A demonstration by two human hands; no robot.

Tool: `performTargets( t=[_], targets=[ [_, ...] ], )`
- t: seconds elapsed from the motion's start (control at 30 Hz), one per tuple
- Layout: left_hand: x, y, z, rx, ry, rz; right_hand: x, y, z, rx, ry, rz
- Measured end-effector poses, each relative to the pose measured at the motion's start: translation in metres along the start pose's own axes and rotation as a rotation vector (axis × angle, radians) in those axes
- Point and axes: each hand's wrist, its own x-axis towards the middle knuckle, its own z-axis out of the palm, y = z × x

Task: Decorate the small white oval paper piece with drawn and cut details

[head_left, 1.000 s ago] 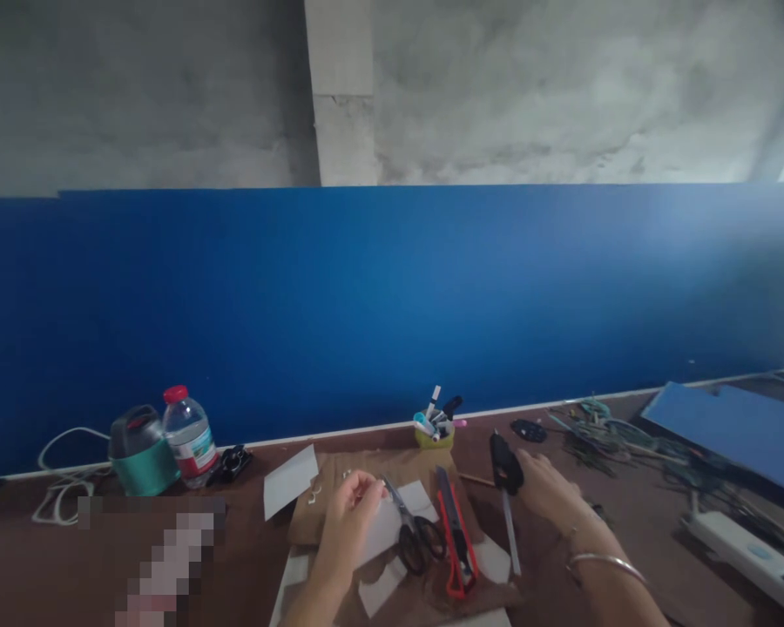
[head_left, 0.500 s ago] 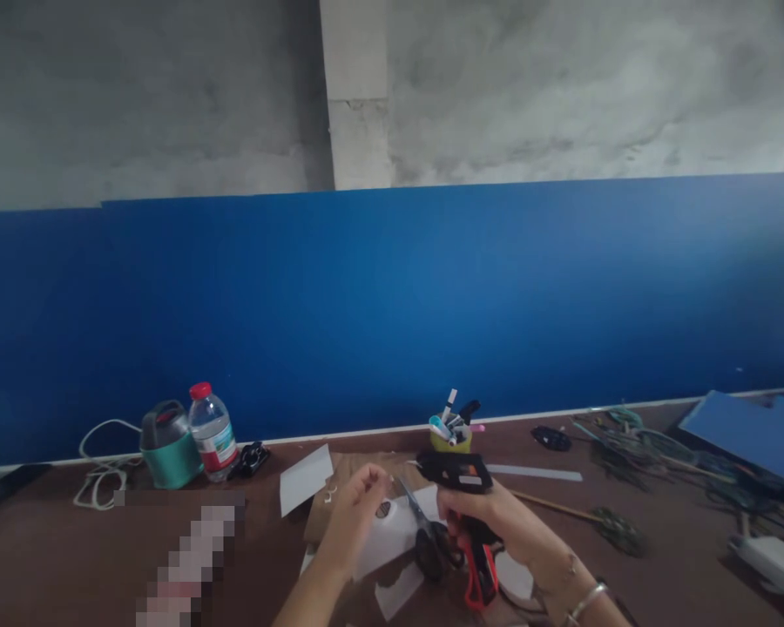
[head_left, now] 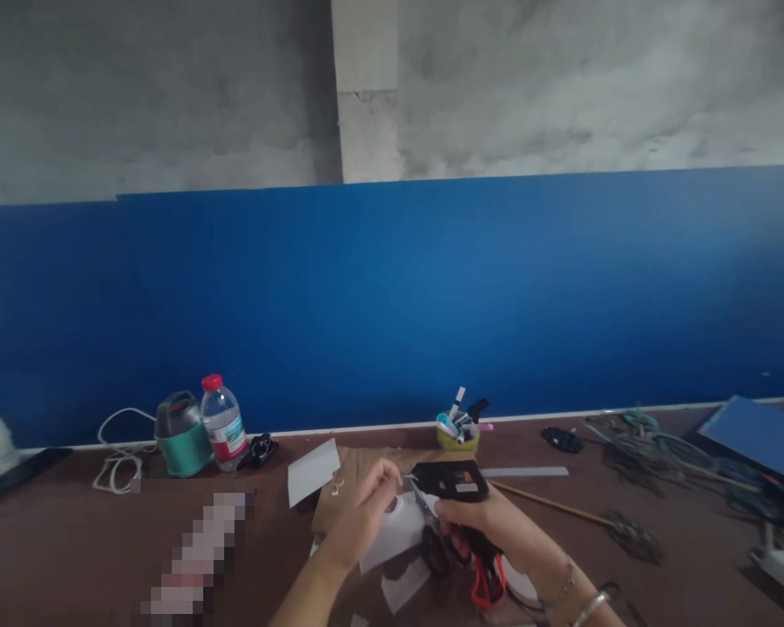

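Note:
My right hand [head_left: 467, 520] is wrapped round a black glue gun [head_left: 449, 481], its nozzle pointing left. Below that hand a red part [head_left: 487, 582] shows, partly covered. My left hand [head_left: 370, 505] is closed in a pinch, its fingertips just short of the nozzle; whatever small thing they may hold is too small to make out. Dark-handled scissors [head_left: 436, 550] lie between the hands, on and beside white paper [head_left: 388, 542]. Under the left hand is a brown sheet [head_left: 362, 459] with small white bits on it.
A pale strip [head_left: 532, 471] and a wooden stick [head_left: 549, 503] lie to the right, near tangled cords [head_left: 637, 448]. Behind stands a yellow-green pen cup [head_left: 458, 441]. At left are a red-capped bottle [head_left: 223, 427], a teal container [head_left: 184, 448] and a white cable [head_left: 114, 470].
The view has shifted slightly, so most things sit a little farther right. The nozzle and the left fingertips are closer together. My right hand still grips the glue gun.

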Motion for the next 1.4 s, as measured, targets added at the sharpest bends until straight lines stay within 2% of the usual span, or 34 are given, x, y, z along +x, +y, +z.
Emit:
performTargets(
  t=[0.13, 0.3, 1.07, 1.4],
  targets=[
    [-0.0014, 0.0037, -0.0014, 0.045, 0.014, -0.017, 0.0012, -0.0005, -0.0032, -0.021, -0.03, 0.017],
    [-0.0013, 0.0035, -0.0007, 0.048, 0.013, 0.036, 0.0016, -0.0012, -0.0045, -0.037, -0.059, 0.039],
    [0.0002, 0.0008, -0.0008, 0.063, -0.027, 0.024, -0.0011, -0.0063, -0.0045, -0.062, -0.073, 0.068],
    [-0.0001, 0.001, -0.0007, 0.085, -0.003, 0.064, 0.0002, -0.0048, -0.0064, -0.054, -0.078, 0.065]
  ],
)
